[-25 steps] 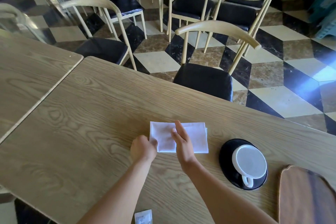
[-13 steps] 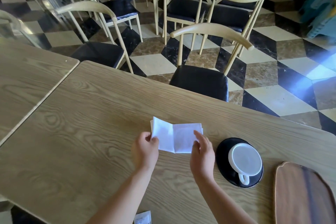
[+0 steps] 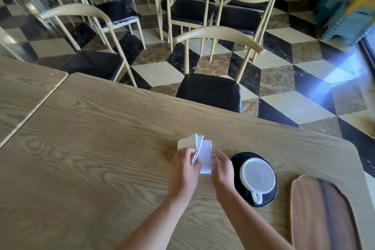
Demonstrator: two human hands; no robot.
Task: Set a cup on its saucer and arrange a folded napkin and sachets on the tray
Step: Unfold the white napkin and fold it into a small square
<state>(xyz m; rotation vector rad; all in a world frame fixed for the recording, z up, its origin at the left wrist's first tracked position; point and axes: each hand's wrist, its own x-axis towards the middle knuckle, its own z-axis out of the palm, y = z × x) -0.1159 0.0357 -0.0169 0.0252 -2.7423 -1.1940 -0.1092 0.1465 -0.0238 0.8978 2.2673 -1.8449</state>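
A white paper napkin (image 3: 205, 156) lies on the wooden table (image 3: 101, 158), half folded, its left flap standing up. My left hand (image 3: 183, 170) pinches that raised flap. My right hand (image 3: 222, 168) presses the napkin's right edge with its fingertips. Just right of my right hand a white cup (image 3: 257, 177) sits on a black saucer (image 3: 239, 160), handle pointing towards me. The brown wooden tray (image 3: 322, 213) lies at the table's right end, with nothing on it. No sachets show in this view.
A black-seated chair (image 3: 209, 89) stands against the table's far edge. A second table (image 3: 22, 91) adjoins on the left. More chairs and tables fill the checkered floor behind.
The napkin went from flat and wide to narrower: my left hand lifted its left side and swung it over to the right. My right hand shifted from pressing the middle to the right edge.
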